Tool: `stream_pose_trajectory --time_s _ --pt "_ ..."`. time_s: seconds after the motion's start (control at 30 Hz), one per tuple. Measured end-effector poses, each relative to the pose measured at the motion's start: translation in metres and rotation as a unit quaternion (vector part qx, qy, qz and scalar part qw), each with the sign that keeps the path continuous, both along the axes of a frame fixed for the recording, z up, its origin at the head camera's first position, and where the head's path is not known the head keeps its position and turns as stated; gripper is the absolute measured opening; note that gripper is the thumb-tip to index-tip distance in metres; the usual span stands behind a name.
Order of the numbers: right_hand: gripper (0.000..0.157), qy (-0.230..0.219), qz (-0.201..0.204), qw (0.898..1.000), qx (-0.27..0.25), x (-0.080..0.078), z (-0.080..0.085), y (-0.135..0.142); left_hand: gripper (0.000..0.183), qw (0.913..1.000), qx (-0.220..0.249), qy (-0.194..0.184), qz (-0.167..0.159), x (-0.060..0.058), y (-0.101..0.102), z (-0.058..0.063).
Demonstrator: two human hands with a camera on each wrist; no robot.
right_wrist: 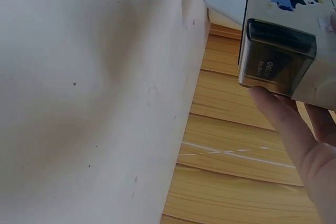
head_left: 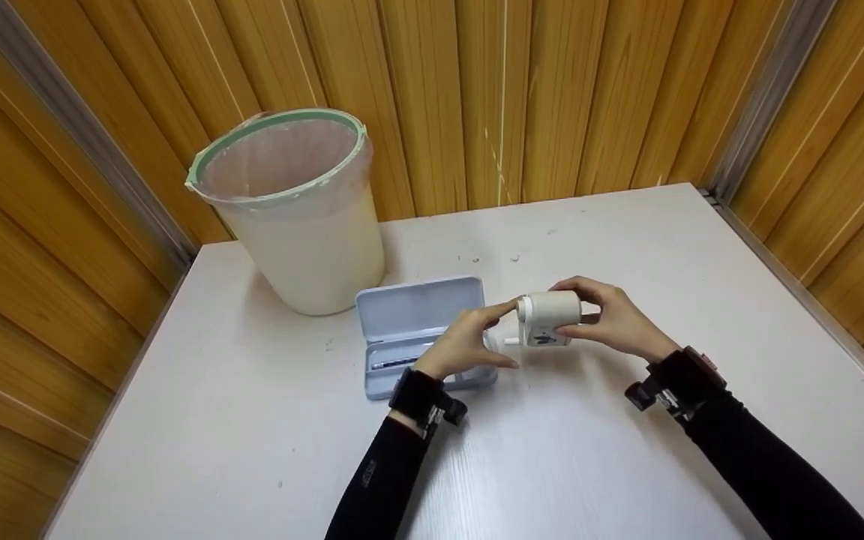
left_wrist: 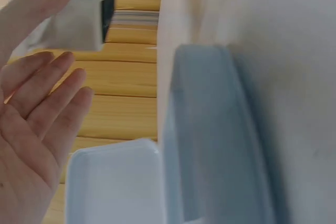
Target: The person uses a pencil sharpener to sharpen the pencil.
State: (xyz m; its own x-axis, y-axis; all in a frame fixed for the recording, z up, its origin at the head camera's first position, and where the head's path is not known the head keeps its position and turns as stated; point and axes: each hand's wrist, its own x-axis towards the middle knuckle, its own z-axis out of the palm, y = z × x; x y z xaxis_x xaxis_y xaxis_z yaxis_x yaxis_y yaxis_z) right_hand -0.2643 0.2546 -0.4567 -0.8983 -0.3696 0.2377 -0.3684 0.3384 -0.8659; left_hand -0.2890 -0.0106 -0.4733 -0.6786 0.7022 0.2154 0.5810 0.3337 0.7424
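My right hand (head_left: 619,322) grips a white pencil sharpener (head_left: 554,309) between thumb and fingers, above the table. In the right wrist view, a dark see-through drawer (right_wrist: 278,59) and a blue printed pattern show on the sharpener. My left hand (head_left: 466,345) is at the crank side of the sharpener, its fingers spread around a pale, partly hidden piece there. The left wrist view shows those fingers (left_wrist: 58,98) mostly straight. Under the left hand lies an open light-blue pencil case (head_left: 421,309), with a pencil (head_left: 394,363) inside; the hand hides part of the case.
A tall cream bin (head_left: 312,255) with a green rim and a clear liner stands at the back left. The white table (head_left: 252,450) meets wood-patterned wall panels (head_left: 552,97) at the back. Black wrist-camera straps (head_left: 691,379) are on both forearms.
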Motion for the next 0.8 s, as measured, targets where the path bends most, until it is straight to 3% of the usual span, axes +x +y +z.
stream_pose_trajectory --time_s 0.2,0.37,0.47,0.6,0.7,0.8 --pt "0.052 -0.007 -0.029 0.999 0.016 -0.005 -0.011 0.01 0.082 0.9986 0.014 0.044 0.026 -0.002 -0.021 0.016" --pt "0.054 -0.017 -0.03 0.999 0.037 -0.008 -0.019 0.015 0.08 0.9883 -0.007 0.127 0.084 -0.001 -0.045 0.024" --pt "0.054 -0.019 -0.031 0.998 0.048 -0.01 -0.022 0.017 0.082 0.9732 -0.046 0.18 0.135 0.001 -0.065 0.023" --pt "0.054 -0.016 -0.032 0.997 0.066 -0.012 -0.026 0.017 0.087 0.9441 -0.094 0.23 0.217 0.007 -0.094 0.018" --pt "0.054 -0.016 -0.026 0.997 0.072 -0.014 -0.029 0.018 0.089 0.9256 -0.121 0.25 0.257 0.012 -0.115 0.015" --pt "0.053 -0.014 -0.022 0.997 0.078 -0.014 -0.034 0.018 0.089 0.9152 -0.145 0.253 0.279 0.019 -0.134 0.014"
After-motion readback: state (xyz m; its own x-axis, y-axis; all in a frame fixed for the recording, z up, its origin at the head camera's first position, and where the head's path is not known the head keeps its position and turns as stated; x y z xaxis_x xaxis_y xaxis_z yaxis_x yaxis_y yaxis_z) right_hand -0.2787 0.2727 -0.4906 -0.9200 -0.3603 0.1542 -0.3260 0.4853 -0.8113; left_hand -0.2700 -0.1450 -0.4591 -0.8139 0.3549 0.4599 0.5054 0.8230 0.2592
